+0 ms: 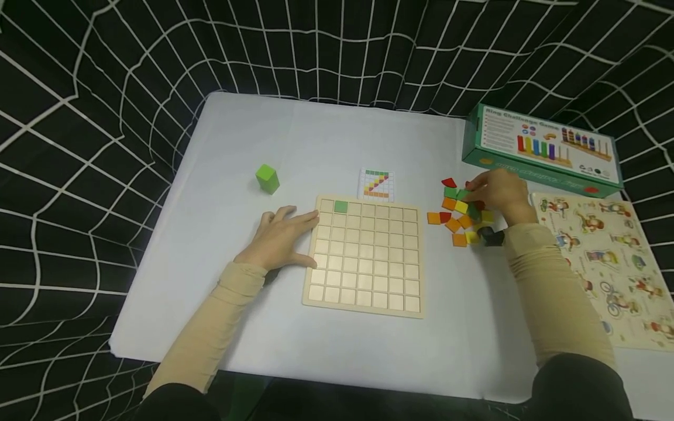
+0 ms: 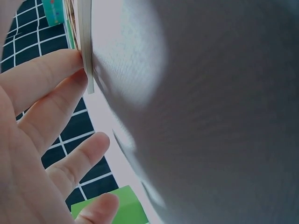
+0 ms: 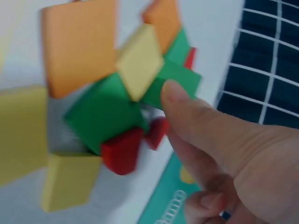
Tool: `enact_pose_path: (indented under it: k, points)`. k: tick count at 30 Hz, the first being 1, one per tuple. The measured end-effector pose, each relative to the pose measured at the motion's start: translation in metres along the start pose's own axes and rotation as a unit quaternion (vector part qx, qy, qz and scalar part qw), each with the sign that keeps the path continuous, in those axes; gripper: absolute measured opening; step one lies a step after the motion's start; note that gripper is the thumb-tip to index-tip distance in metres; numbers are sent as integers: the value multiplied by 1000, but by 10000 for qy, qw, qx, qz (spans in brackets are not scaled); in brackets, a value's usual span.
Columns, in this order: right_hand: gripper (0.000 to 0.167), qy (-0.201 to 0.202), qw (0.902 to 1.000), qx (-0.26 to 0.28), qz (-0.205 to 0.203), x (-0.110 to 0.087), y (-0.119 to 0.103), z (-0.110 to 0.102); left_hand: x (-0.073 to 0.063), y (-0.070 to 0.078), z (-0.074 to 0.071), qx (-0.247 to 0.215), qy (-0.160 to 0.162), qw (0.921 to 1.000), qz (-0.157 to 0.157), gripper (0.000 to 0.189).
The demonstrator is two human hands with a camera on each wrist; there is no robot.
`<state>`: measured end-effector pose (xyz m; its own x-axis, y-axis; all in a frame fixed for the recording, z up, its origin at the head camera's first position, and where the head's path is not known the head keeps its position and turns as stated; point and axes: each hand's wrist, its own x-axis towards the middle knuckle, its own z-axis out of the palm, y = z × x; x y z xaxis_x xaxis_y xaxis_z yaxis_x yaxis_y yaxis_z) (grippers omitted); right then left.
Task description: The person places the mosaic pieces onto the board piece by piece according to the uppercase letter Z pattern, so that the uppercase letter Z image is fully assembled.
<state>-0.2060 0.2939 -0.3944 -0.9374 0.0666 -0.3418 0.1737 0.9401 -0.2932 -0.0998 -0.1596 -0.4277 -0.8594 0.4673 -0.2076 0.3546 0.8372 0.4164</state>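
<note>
A pale wooden grid board (image 1: 363, 312) lies in the middle of the table, with one green square tile (image 1: 341, 207) in its top row, second cell from the left. My left hand (image 1: 281, 238) rests at the board's left edge with fingers spread; in the left wrist view two fingertips touch the board's side (image 2: 86, 46). To the right, my right hand (image 1: 500, 190) is over a loose pile of coloured tiles. Its thumb and finger pinch a green tile (image 3: 180, 81), seen in the right wrist view. Orange tiles (image 3: 79, 46), yellow tiles (image 3: 140, 60) and red pieces (image 3: 122, 151) lie around it.
A small card with a coloured grid pattern (image 1: 376, 185) lies just beyond the board. At left stands a green block (image 1: 268, 179). A green game box (image 1: 542, 149) is at the back right, and a wooden picture puzzle (image 1: 605, 269) lies at the right edge.
</note>
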Motion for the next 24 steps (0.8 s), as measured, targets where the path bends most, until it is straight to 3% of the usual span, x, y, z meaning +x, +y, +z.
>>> enact_pose_path:
  k: [6, 12, 19, 24]
  points:
    - [33, 197, 9991, 120, -362, -12, -8, -8, 0, 1, 0, 40, -27, 10000, -13, 100]
    - [32, 56, 9977, 359, -572, -19, -37, -6, 0, 2, 0, 16, -7, 10000, 28, 100]
    - [28, -461, 9901, 921, -957, -19, -83, 16, 0, 0, 2, 10, 28, 10000, 48, 100]
    - [26, -721, 9864, 970, -1116, -17, -117, 36, 1, 0, 2, 22, 34, 10000, 68, 100]
